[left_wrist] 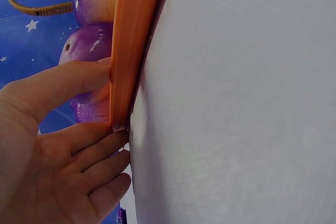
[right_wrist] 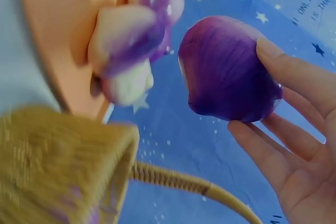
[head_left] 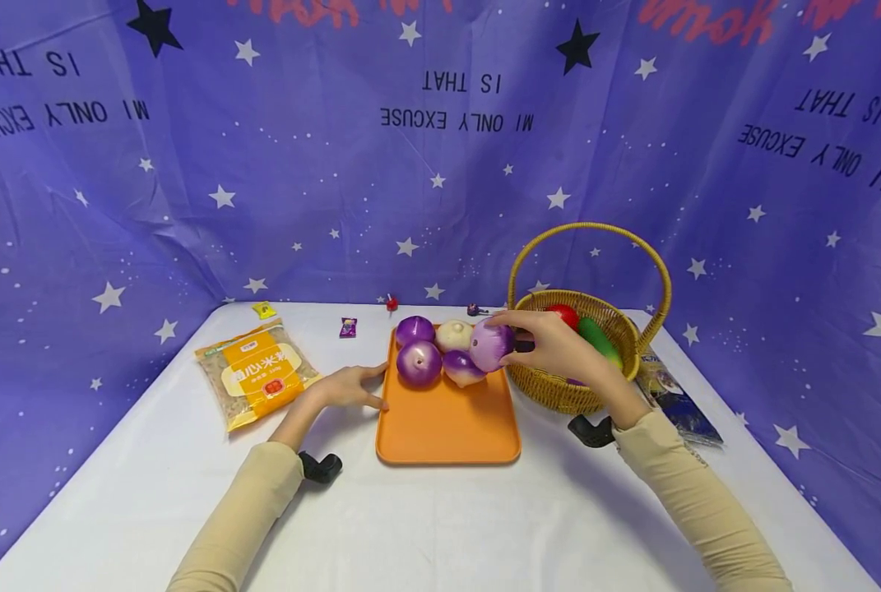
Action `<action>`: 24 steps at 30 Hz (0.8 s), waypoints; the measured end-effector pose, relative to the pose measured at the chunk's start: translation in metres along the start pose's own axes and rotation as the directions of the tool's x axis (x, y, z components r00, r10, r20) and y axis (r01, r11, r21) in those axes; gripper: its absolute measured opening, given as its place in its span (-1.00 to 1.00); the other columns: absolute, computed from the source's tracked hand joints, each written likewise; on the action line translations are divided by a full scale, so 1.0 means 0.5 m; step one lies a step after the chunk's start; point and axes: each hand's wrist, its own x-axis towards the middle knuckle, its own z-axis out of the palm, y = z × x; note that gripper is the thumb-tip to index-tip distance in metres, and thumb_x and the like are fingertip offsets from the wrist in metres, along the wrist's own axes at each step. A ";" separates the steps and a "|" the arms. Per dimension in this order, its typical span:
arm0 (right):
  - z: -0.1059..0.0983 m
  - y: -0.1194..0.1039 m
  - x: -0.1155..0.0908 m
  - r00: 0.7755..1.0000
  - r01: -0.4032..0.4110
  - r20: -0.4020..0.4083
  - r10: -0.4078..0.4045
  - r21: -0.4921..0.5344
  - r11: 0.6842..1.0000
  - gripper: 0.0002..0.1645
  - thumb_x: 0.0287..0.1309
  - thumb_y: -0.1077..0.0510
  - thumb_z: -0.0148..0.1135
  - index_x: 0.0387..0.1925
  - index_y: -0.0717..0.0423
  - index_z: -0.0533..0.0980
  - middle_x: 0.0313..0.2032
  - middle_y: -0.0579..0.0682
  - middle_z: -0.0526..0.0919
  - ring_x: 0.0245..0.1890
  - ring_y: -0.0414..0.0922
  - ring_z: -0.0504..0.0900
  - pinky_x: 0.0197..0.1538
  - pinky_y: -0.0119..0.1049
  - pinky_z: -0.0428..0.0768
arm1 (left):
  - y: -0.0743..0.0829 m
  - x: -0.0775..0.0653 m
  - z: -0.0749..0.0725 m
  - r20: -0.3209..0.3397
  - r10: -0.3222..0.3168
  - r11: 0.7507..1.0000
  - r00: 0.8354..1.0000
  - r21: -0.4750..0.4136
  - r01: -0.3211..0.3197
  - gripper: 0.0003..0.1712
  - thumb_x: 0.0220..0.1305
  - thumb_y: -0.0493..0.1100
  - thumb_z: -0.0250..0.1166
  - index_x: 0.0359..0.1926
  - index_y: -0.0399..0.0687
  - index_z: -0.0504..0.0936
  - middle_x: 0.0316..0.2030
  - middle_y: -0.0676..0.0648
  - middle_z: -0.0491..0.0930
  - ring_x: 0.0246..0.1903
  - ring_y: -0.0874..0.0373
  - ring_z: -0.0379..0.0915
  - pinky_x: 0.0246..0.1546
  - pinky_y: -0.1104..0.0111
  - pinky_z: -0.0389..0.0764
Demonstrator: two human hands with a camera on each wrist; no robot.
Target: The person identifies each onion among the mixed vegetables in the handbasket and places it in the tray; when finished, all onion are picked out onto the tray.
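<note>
Thumb and fingers of my right hand (head_left: pixel 554 341) pinch a purple onion (head_left: pixel 490 345), glossy and toy-like, raised over the tray's right rear corner. The right wrist view shows that onion (right_wrist: pixel 228 69) held at the fingertips, apart from the others. My left hand (head_left: pixel 351 386) touches the left rim of the orange tray (head_left: pixel 447 432) with fairly straight fingers; its thumb (left_wrist: pixel 79 77) lies against the tray's side. At the rear of the tray sit several more onions, including a purple one (head_left: pixel 419 363), a purple-and-white one (head_left: pixel 464 367) and a pale one (head_left: pixel 455 335).
Right of the tray stands a wicker basket (head_left: pixel 558 393) with a tall handle, a red item (head_left: pixel 563 315) and a green one (head_left: pixel 595 339) inside. A dark packet (head_left: pixel 680 403) lies beyond it. An orange-and-clear food bag (head_left: pixel 262 374) lies left, with small candies (head_left: pixel 347 327) behind.
</note>
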 end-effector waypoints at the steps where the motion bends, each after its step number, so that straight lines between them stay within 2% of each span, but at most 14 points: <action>1: 0.009 -0.001 0.001 1.000 -0.011 0.000 0.011 0.023 1.000 -0.33 -0.08 0.12 0.53 0.15 -0.01 0.54 0.09 -0.07 0.60 0.06 -0.08 0.57 0.06 -0.15 0.59 | 0.000 0.000 0.000 0.001 -0.002 1.000 1.000 -0.001 0.002 0.02 0.08 0.08 0.42 0.45 -0.19 0.16 0.35 -0.29 0.26 0.32 -0.29 0.12 0.31 -0.09 0.15; 6: 0.050 -0.006 0.010 0.999 -0.043 -0.006 0.044 0.108 0.993 -0.35 -0.08 0.12 0.53 0.13 0.00 0.56 0.09 -0.08 0.60 -0.06 -0.10 0.59 -0.07 -0.16 0.65 | -0.001 0.000 0.002 -0.002 0.001 1.000 1.000 -0.006 -0.001 0.02 0.07 0.08 0.43 0.44 -0.19 0.16 0.34 -0.29 0.26 0.32 -0.29 0.12 0.32 -0.09 0.14; 13: 0.108 -0.020 0.031 0.999 -0.029 0.031 0.025 0.138 0.990 -0.38 -0.05 0.05 0.51 0.13 -0.06 0.56 0.11 -0.10 0.59 0.05 -0.13 0.57 0.06 -0.22 0.59 | -0.004 0.000 0.002 -0.006 0.004 1.000 1.000 -0.010 -0.004 0.02 0.06 0.08 0.43 0.44 -0.20 0.17 0.34 -0.30 0.26 0.32 -0.29 0.12 0.32 -0.09 0.14; 19: 0.151 -0.038 0.057 0.998 0.007 0.055 -0.020 0.233 0.972 -0.38 -0.08 0.13 0.53 0.11 0.02 0.57 0.08 0.00 0.59 0.01 -0.06 0.56 0.03 -0.10 0.61 | -0.003 0.001 0.003 -0.006 0.010 1.000 1.000 -0.008 -0.010 0.02 0.07 0.07 0.44 0.44 -0.21 0.17 0.34 -0.31 0.25 0.32 -0.29 0.12 0.31 -0.09 0.15; 24: 0.182 -0.044 0.062 0.992 -0.023 0.123 -0.017 0.317 0.948 -0.32 -0.03 0.18 0.50 0.18 0.10 0.50 0.15 0.07 0.53 0.07 0.02 0.57 0.03 -0.08 0.61 | -0.002 0.002 0.003 -0.002 0.014 1.000 1.000 -0.011 -0.014 0.02 0.08 0.06 0.43 0.44 -0.23 0.16 0.35 -0.31 0.24 0.32 -0.30 0.11 0.32 -0.09 0.14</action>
